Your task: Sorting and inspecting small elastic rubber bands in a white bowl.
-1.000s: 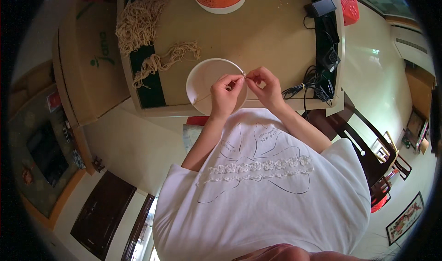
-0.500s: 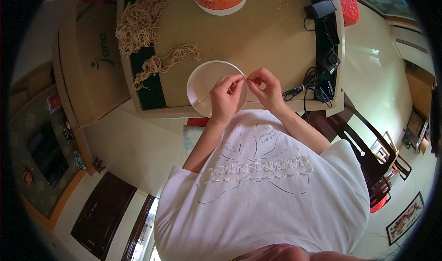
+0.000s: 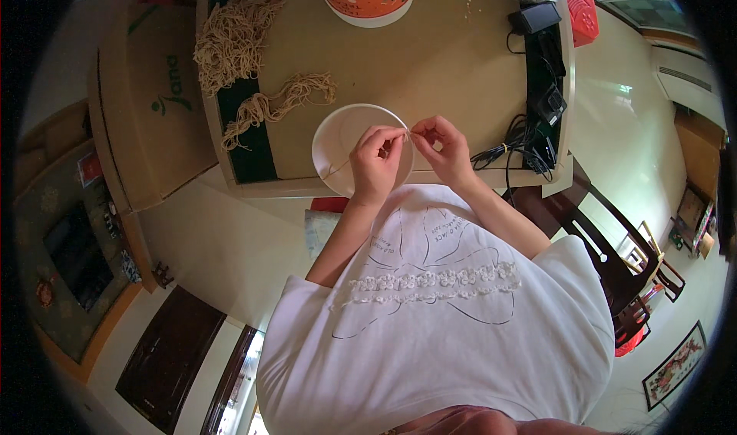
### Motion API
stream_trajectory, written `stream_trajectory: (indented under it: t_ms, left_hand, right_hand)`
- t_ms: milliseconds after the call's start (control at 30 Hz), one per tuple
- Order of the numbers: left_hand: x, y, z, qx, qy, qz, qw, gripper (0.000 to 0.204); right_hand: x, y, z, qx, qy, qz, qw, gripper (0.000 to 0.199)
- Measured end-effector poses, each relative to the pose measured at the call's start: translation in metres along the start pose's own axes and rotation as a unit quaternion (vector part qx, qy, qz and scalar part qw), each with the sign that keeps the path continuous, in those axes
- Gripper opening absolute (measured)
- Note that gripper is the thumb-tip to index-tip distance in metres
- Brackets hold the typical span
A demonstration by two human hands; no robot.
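Beige string [image 3: 335, 169] is getting pinched in the left hand [image 3: 373, 163] and trailing across the white bowl [image 3: 344, 132] underneath. The right hand [image 3: 448, 156] is pressing its fingertips together just beside it, honestly too tiny to tell on what. Further out, tangled yarn [image 3: 234, 44] is lying upper left, black cables [image 3: 520, 140] bunching right.

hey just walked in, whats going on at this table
A left hand and right hand are pinched, fingers nearly meeting, over a white tub's rim; anything between them is too small to tell. A thin strand shows against the tub's inside. A string bundle and bigger string heap lie farther left.
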State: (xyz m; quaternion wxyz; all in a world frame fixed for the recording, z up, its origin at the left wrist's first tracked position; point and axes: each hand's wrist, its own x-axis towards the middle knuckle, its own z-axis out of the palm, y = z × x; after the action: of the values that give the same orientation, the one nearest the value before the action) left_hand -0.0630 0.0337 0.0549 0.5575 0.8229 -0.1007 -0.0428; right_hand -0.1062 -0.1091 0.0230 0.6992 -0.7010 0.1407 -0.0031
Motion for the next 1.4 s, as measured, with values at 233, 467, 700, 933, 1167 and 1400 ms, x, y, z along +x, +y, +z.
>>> stream_trajectory:
  t_ms: [233,467,700,933,1167,1400]
  left_hand:
    - [-0.001,-0.003,0.001,0.106,0.001,0.094,0.99,0.014]
    - [0.0,0.0,0.001,0.131,-0.007,0.11,0.985,0.015]
    - [0.0,-0.001,0.001,0.137,-0.007,0.115,0.984,0.016]
    - [0.0,-0.001,0.001,0.141,-0.007,0.119,0.983,0.015]
    - [0.0,0.0,0.001,0.142,-0.004,0.118,0.983,0.015]
    - [0.001,0.002,0.002,0.119,-0.004,0.076,0.99,0.014]
  right_hand:
    - [0.002,-0.006,-0.001,-0.026,-0.001,-0.012,1.0,0.01]
    - [0.004,-0.012,-0.003,-0.064,0.0,-0.055,0.996,0.013]
    - [0.004,-0.02,-0.002,-0.107,-0.009,-0.101,0.989,0.014]
    - [0.005,-0.019,-0.003,-0.118,-0.004,-0.107,0.987,0.014]
    - [0.005,-0.021,-0.001,-0.13,-0.005,-0.121,0.984,0.014]
    - [0.008,-0.022,0.001,-0.146,0.001,-0.155,0.977,0.014]
